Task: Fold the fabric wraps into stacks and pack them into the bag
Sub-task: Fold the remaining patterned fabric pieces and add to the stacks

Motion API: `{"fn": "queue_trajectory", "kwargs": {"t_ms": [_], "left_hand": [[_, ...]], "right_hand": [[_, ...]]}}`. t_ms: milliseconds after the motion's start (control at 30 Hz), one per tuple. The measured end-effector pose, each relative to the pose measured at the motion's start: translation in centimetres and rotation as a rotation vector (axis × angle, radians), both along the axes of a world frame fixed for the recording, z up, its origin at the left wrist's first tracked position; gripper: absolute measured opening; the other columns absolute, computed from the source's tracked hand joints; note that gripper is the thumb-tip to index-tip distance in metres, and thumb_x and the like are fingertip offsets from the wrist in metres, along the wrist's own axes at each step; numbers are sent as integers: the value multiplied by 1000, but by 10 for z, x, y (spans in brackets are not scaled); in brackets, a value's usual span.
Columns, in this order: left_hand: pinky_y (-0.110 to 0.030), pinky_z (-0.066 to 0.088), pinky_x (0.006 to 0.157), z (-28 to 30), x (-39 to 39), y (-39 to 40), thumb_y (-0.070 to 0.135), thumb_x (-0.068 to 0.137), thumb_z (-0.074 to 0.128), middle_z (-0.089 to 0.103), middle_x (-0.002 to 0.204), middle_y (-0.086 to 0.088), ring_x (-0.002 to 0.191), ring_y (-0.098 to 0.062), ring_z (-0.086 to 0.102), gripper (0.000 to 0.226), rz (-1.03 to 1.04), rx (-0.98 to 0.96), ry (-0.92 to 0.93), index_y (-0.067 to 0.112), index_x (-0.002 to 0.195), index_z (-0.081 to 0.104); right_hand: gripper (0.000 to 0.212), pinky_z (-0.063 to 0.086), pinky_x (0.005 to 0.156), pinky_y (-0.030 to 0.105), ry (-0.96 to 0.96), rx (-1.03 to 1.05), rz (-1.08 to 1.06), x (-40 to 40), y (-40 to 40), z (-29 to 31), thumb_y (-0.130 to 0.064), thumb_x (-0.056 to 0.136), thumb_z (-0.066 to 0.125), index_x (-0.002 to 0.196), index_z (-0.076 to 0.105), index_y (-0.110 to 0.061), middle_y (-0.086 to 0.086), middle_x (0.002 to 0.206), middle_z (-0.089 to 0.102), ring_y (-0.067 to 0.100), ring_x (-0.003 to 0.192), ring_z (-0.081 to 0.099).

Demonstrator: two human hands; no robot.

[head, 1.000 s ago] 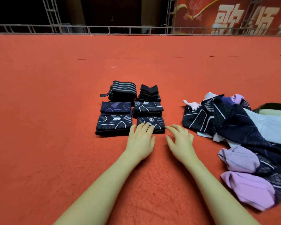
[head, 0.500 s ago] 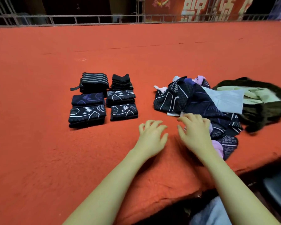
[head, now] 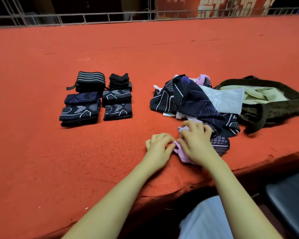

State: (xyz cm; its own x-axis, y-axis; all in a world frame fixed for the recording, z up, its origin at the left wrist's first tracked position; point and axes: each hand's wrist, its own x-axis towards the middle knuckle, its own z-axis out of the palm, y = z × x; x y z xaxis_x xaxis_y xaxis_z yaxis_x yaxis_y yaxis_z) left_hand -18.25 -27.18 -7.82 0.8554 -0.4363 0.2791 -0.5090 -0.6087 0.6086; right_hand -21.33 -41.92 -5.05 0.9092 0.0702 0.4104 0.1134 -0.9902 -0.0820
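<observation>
Both hands are down on a lilac wrap (head: 179, 152) at the near edge of the red tabletop (head: 41, 161). The right hand (head: 195, 144) sits on top of it with fingers curled, so its grip looks closed round the cloth, and the left hand (head: 158, 147) pinches the wrap's left edge between thumb and fingertips. That wrap is the nearest bit of the loose pile (head: 193, 102), a jumble of dark navy patterned pieces, a pale blue one and some more lilac, just right of centre. Touching the pile on its far right is the bag (head: 269, 107), dark olive with a pale lining, lying open on its side. Well off to the left are the folded stacks (head: 97, 99), six in two columns: striped black ones at the back, navy patterned ones in front. A metal railing (head: 110, 16) runs along the far edge.
</observation>
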Motion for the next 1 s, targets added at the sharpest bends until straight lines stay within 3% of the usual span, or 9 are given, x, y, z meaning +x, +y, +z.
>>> {"fn": "queue_trajectory", "kwargs": {"t_ms": [100, 200, 300, 400, 533, 700, 833, 900, 1000], "left_hand": [[-23, 15, 74, 6, 6, 10, 38, 90, 51, 57, 119, 9, 111, -13, 43, 24, 116, -127, -51, 22, 97, 68], [-22, 14, 73, 13, 13, 39, 45, 86, 45, 59, 114, 5, 105, -8, 41, 34, 173, -142, -273, 22, 91, 70], [-22, 14, 72, 19, 22, 74, 43, 85, 47, 58, 114, 7, 106, -10, 40, 32, 273, -141, -346, 23, 88, 71], [-22, 13, 70, 22, 33, 107, 46, 82, 47, 53, 113, 16, 106, -8, 39, 33, 353, -131, -349, 26, 86, 73], [-23, 12, 72, 20, 47, 147, 48, 81, 45, 57, 119, 12, 109, -14, 42, 37, 432, -40, -307, 28, 86, 75], [-22, 12, 75, 12, 50, 180, 38, 84, 52, 58, 120, 11, 112, -20, 44, 26, 489, 24, -193, 28, 92, 74], [-20, 15, 79, 12, 34, 175, 36, 89, 43, 57, 125, 10, 115, -12, 42, 38, 456, -7, -207, 27, 119, 64], [-21, 18, 83, 15, 21, 162, 40, 88, 40, 58, 124, 8, 114, -8, 40, 42, 349, 47, -277, 24, 121, 62], [-30, 26, 85, 9, 10, 142, 43, 86, 44, 64, 117, 2, 111, -15, 47, 43, 267, 265, -371, 18, 113, 66]], "right_hand": [[30, 21, 82, 36, -197, 136, 22, 5, 17, 0, -35, 79, 41, 72, 60, -13, 10, 109, 58, 22, 94, 37], [24, 22, 82, 36, -323, 206, 106, 21, 40, 5, -32, 84, 47, 74, 59, -14, 6, 113, 53, 22, 95, 39], [23, 23, 82, 35, -375, 247, 217, 40, 70, 10, -32, 85, 49, 75, 61, -15, 2, 110, 50, 21, 94, 40], [25, 21, 80, 34, -325, 277, 275, 61, 102, 12, -34, 84, 48, 73, 62, -16, 3, 102, 59, 19, 91, 40], [28, 20, 77, 34, -230, 190, 333, 79, 125, 11, -42, 83, 45, 74, 62, -22, -5, 91, 60, 18, 86, 49], [32, 19, 76, 35, -120, 152, 363, 74, 122, -1, -46, 85, 39, 78, 62, -25, -9, 79, 57, 20, 78, 56], [35, 19, 78, 35, -98, 179, 310, 63, 124, -23, -48, 87, 39, 93, 65, -25, -10, 89, 61, 20, 84, 57], [38, 20, 82, 34, -149, 220, 253, 58, 127, -28, -48, 86, 42, 100, 65, -22, -8, 101, 63, 19, 95, 54], [34, 21, 86, 35, -291, 273, 153, 52, 125, -29, -41, 85, 44, 97, 67, -18, -2, 109, 63, 19, 104, 46]]}}
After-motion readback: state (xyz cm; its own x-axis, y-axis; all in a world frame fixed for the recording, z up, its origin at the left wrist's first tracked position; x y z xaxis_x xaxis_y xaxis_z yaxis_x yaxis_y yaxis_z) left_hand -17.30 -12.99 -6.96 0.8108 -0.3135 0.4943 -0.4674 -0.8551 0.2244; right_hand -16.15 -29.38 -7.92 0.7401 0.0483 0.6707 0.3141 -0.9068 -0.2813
